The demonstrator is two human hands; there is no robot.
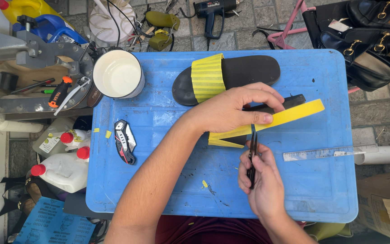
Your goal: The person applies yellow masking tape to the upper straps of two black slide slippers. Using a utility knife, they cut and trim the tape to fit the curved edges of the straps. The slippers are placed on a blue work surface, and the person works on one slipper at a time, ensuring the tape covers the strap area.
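Note:
My left hand (235,108) reaches across the blue plastic table (168,180) and pinches a yellow strap (290,113) that runs off a black sandal sole (294,100) hidden mostly under the hand. My right hand (262,180) grips dark scissors (252,151) whose tips point up at the strap's lower edge, just below my left fingers. A second black sandal (249,72) with a ribbed yellow band (207,77) lies farther back on the table.
A white cup (117,73) stands at the table's back left. A folding utility knife (124,141) lies left, a clear ruler (321,153) right. Glue bottles (62,169) and a metal press (28,68) sit left; black shoes (371,40) and a heat gun (213,13) lie behind.

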